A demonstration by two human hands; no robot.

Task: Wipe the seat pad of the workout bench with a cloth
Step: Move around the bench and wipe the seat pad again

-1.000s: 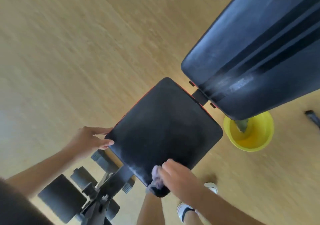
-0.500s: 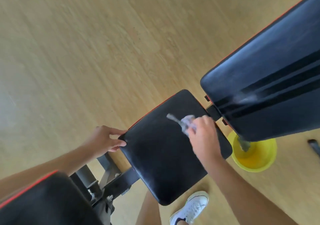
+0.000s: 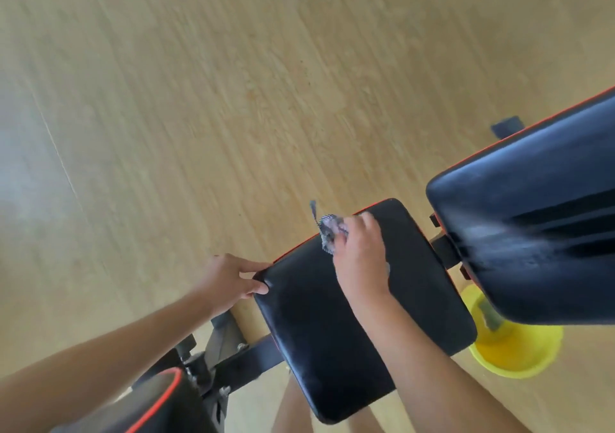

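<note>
The black seat pad [image 3: 319, 326] with red piping lies in the lower middle of the head view. My right hand [image 3: 361, 259] presses a small grey cloth [image 3: 329, 232] onto the pad's far left edge; part of the cloth sticks out past my fingers. My left hand [image 3: 233, 282] grips the pad's near left corner, thumb on top. The black back pad [image 3: 532, 232] rises at the right.
A yellow bucket [image 3: 519, 356] stands on the wooden floor [image 3: 233, 99] under the back pad's near end. The bench's metal frame [image 3: 229, 352] and a black roller with red trim [image 3: 159, 406] sit at lower left. My legs show below the seat pad.
My right hand slid the cloth from the pad's near edge up across it to the far left edge. My left hand kept its hold on the corner. The camera tilted.
</note>
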